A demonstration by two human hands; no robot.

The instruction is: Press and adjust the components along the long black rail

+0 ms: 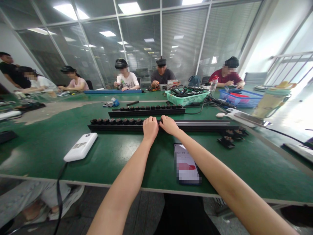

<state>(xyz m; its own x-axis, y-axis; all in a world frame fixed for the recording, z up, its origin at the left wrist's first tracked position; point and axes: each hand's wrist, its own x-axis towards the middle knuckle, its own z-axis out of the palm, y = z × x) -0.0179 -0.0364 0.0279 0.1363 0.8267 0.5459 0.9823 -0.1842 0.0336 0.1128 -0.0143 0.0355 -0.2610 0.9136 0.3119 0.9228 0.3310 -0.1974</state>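
Observation:
A long black rail point(200, 126) lies crosswise on the green table in front of me, with a silvery track showing along its right half. Several small black pieces with brownish tops point(118, 121) sit in a row on its left half. Over the middle of the rail, my left hand point(151, 129) is closed, with its fingers curled over the far side. Close beside it, my right hand point(169, 125) is closed around a small black piece point(160, 121) at the rail, mostly hidden by the fingers. Several loose pieces of that kind point(227, 141) lie near the rail's right end.
Behind is a second filled rail point(146, 112). A phone point(187, 166) lies by my right forearm, a white device point(81, 147) with a cable at left. Farther back stand a green basket point(188, 98) of cables and a blue basket point(241, 98). Several people sit across the table.

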